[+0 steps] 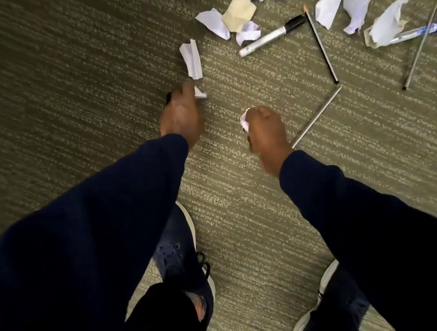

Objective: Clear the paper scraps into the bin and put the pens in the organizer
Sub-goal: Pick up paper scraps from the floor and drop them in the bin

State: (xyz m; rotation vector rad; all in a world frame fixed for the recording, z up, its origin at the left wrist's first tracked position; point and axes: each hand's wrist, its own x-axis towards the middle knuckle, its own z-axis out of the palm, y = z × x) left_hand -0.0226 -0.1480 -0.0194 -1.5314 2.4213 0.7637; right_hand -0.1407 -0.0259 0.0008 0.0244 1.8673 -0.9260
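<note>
My left hand [180, 114] reaches down to the carpet and grips a small white paper scrap [199, 92], with a dark tip showing at its far side. Just beyond it lies a folded white scrap [191, 59]. My right hand [265, 132] is closed around a crumpled white scrap [244, 121]. Several more scraps lie further out, among them a tan piece [239, 14] and white pieces [330, 3]. On the carpet are a grey marker with a black cap [271, 36], a pencil [321, 44], a silver pen [316, 115], a blue pen [427, 28] and a thin grey pen [423, 40].
Everything lies on striped olive carpet [54, 76]. My two dark shoes [182, 259] [336, 304] stand at the bottom of the view. No bin or organizer is in view.
</note>
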